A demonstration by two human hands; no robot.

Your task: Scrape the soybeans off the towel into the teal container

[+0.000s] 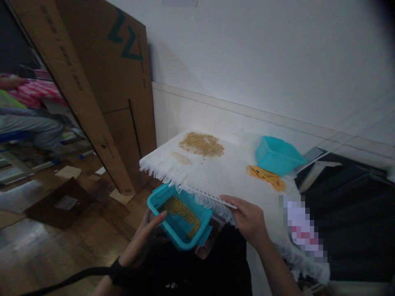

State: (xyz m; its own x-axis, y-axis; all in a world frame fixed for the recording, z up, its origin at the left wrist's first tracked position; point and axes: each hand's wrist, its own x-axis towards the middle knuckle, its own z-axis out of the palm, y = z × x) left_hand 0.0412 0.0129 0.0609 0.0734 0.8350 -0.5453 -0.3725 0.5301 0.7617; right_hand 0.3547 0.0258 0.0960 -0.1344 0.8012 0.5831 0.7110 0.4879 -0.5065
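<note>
My left grip [148, 230] is clamped on the tub [176, 239], thumb over the rim, likely so its beans [182, 209] stay in, by the front edge of the desk [231, 172]. My right grip [251, 218] pinches a strip [212, 197] there, probably for reach; loose beans [202, 144] lie farther back.

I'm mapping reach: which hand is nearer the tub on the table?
Right. The right hand is in front of the tub, slightly left; the left hand is farther left.
</note>
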